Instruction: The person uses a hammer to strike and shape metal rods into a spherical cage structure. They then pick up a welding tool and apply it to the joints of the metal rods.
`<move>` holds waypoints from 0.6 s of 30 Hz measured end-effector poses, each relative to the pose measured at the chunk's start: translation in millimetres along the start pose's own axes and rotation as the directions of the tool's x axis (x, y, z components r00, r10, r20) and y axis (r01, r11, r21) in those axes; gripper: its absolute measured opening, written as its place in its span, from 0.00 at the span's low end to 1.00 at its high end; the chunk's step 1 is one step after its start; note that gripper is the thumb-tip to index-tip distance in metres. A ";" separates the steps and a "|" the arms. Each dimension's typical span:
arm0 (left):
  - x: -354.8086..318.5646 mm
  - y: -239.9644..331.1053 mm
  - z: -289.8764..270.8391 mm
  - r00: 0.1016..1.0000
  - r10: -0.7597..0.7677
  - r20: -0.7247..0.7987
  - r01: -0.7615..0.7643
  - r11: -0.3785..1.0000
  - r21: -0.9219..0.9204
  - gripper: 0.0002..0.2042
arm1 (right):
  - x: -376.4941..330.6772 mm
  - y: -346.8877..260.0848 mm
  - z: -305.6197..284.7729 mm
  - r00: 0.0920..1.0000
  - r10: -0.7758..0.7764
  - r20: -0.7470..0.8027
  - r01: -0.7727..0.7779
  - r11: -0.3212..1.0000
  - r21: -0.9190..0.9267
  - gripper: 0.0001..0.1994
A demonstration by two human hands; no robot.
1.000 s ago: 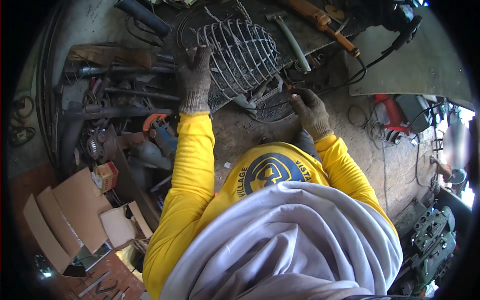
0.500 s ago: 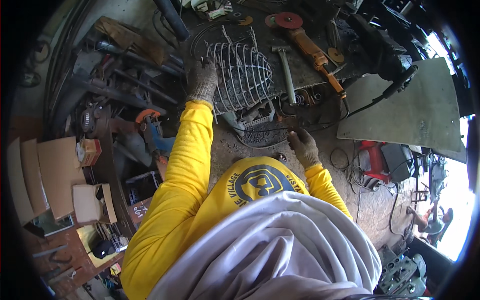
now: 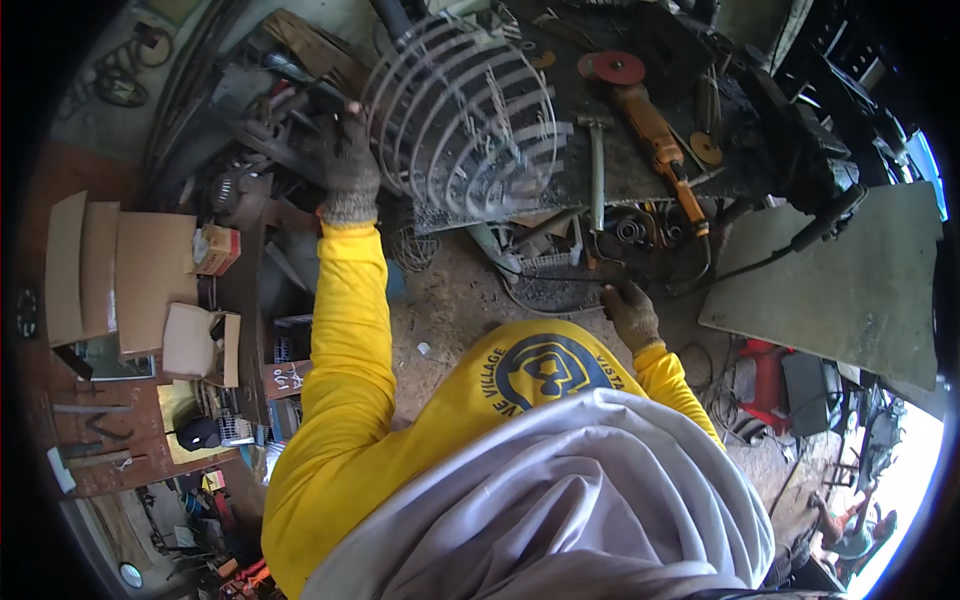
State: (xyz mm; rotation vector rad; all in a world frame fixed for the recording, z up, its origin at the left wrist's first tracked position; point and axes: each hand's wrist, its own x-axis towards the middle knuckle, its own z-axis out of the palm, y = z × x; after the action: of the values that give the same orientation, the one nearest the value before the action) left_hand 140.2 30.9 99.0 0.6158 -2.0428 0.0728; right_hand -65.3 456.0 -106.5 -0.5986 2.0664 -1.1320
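Observation:
A round, basket-like cage of bent metal bars [image 3: 465, 125] stands tilted on the dark workbench, smeared by motion. My left hand [image 3: 350, 165], in a grey knit glove, is at its left rim. Its fingers point away from me; dark clutter and blur hide whether they grip the bars. My right hand [image 3: 632, 318], gloved too, is low in front of the bench with its fingers curled. A thin dark line, cable or rod, runs by its fingertips; whether it is held is unclear.
A hammer [image 3: 597, 175] and an orange angle grinder [image 3: 650, 130] with a red disc lie right of the cage. A large sheet panel [image 3: 830, 290] leans at the right. Cardboard boxes [image 3: 155, 265] and scrap metal are at the left. Another person [image 3: 850, 530] sits far right.
The cage has turned and tipped up, its round face now toward me. My left hand has moved left along with its rim. The right hand stays low, nearly in place.

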 end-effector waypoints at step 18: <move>-53.5 -57.8 -46.2 0.800 -0.378 0.466 0.462 -0.107 -0.880 0.11 | -30.0 -20.9 47.3 1.000 -0.014 0.006 0.013 0.995 0.101 0.14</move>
State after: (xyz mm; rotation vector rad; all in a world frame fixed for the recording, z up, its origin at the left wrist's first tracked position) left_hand 224.7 15.3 68.4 0.2645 -1.2588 -1.7234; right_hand -8.6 440.2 -95.8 -0.5670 1.9882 -1.2328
